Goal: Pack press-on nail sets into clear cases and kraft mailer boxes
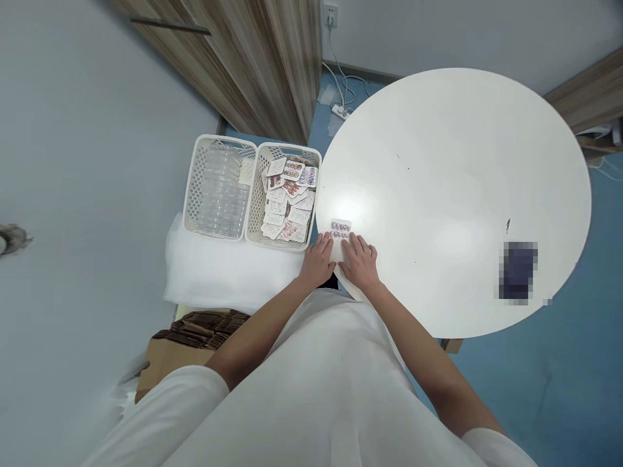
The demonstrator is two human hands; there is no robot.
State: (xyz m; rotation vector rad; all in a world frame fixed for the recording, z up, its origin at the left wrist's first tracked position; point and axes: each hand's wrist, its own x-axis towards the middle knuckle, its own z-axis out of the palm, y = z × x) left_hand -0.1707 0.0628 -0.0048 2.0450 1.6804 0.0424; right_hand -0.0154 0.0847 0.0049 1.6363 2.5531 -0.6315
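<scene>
On the white table lies a small card of press-on nails [341, 227], with two rows of shiny purplish ovals. My left hand [318, 259] rests at the table's edge by the card's lower left corner, fingers stretched out. Flat on the table at the lower right corner is my right hand [359, 261], its fingers spread. The fingertips are close to the card; whether they touch it I cannot tell. To the left, a white basket [313, 155] holds many similar cards, some face up and others showing printed backs.
Another white basket [191, 188] holds stacked clear plastic boxes [224, 194]. Both baskets stand on a white covered surface [233, 269]. A cardboard box [170, 363] with folded brown pieces is below. A blurred dark object [518, 271] lies on the round table [462, 130]. A power strip [340, 113] is behind.
</scene>
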